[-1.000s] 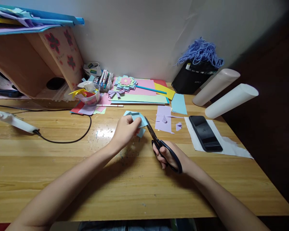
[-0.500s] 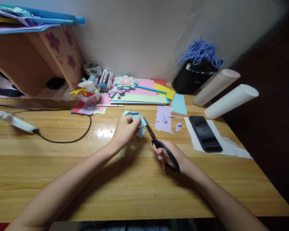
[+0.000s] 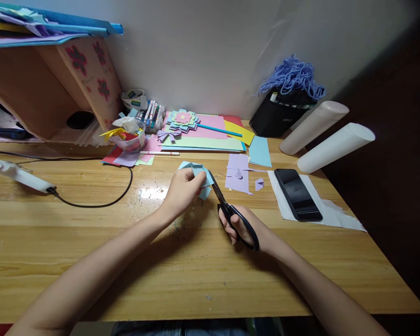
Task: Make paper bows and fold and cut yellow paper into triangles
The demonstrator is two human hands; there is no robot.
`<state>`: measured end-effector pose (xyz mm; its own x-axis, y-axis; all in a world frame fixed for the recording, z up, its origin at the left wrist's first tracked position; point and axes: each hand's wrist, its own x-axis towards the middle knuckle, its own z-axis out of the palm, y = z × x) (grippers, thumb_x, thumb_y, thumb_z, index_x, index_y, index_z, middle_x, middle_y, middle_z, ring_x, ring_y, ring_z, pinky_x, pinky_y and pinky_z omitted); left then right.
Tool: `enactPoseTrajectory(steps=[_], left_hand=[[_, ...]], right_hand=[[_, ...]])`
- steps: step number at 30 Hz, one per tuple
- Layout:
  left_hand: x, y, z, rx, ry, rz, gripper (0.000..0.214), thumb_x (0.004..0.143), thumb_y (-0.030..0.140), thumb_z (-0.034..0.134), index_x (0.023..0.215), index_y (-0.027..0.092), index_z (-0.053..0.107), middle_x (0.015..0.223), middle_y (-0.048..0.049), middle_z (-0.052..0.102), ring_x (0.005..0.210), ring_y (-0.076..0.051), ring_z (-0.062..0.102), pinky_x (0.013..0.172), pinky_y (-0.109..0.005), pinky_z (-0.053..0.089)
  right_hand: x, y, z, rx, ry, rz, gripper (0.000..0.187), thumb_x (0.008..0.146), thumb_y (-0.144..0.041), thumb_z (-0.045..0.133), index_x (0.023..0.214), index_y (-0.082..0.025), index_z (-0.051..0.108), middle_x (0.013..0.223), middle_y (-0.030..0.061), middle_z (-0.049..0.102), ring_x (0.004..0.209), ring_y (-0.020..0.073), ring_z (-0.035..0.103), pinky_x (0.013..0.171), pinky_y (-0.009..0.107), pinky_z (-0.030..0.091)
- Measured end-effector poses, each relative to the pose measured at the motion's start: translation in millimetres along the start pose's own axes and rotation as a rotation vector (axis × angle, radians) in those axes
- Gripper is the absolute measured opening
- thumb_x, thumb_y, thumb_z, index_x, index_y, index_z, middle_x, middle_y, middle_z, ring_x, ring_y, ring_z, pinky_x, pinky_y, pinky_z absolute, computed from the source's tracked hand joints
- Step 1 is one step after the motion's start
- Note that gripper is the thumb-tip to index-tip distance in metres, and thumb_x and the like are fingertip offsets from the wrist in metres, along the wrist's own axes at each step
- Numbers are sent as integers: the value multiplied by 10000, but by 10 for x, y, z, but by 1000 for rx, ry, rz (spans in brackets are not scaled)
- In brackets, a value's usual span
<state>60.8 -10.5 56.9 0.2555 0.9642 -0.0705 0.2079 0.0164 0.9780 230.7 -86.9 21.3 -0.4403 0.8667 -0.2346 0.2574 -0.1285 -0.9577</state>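
The person's slim left forearm [image 3: 112, 261] and slim right forearm [image 3: 311, 273] are bare as far as they show, with a thin skin crease near the left elbow by the near edge of the pale wooden table [image 3: 196, 294]. The left hand [image 3: 182, 189] and right hand [image 3: 255, 221] are ungloved. Below the middle of that near edge shows a strip of dark blue, denim-like cloth [image 3: 210, 328], worn over the lap, its details too dim to tell.

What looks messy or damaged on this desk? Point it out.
Dark specks mar the wooden tabletop near the left hand. A small purple scrap lies loose beside the purple sheet, and the white paper under the phone looks ragged at one end.
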Motion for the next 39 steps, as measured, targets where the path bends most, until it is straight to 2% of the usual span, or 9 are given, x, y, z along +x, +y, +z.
enactPoseTrajectory(steps=[5,14,20,33,39], left_hand=[[-18,2,8,2,2,-12,301,730,262,460,462,171,359,431,64,329,410,-54,289,424,-211,219],[-19,-27,12,11,-12,-13,291,734,269,454,475,171,365,442,57,334,422,-59,296,425,-212,220],[-19,-43,22,7,5,-26,293,736,286,451,480,173,363,448,54,338,426,-63,307,429,-210,235],[-17,-18,3,-9,-2,-3,290,729,261,450,474,170,345,450,61,324,420,-51,294,424,-201,222],[-11,-9,-12,-13,-15,-13,297,726,258,455,465,173,341,430,65,321,402,-48,291,416,-199,219]], right_hand=[[20,-45,23,-24,15,22,703,610,-873,276,695,-184,390,478,-55,398,394,87,420,394,204,346],[46,-6,55,52,68,48,692,575,-877,345,657,-190,376,435,-69,369,354,82,408,369,201,343],[42,-9,54,54,42,9,727,561,-897,275,670,-187,391,463,-66,348,375,83,401,387,212,361],[55,-10,81,125,51,7,703,536,-892,339,635,-197,363,454,-75,321,355,65,354,352,205,373],[51,-11,64,90,67,23,697,545,-886,357,631,-195,373,431,-72,344,338,72,386,340,201,362]])
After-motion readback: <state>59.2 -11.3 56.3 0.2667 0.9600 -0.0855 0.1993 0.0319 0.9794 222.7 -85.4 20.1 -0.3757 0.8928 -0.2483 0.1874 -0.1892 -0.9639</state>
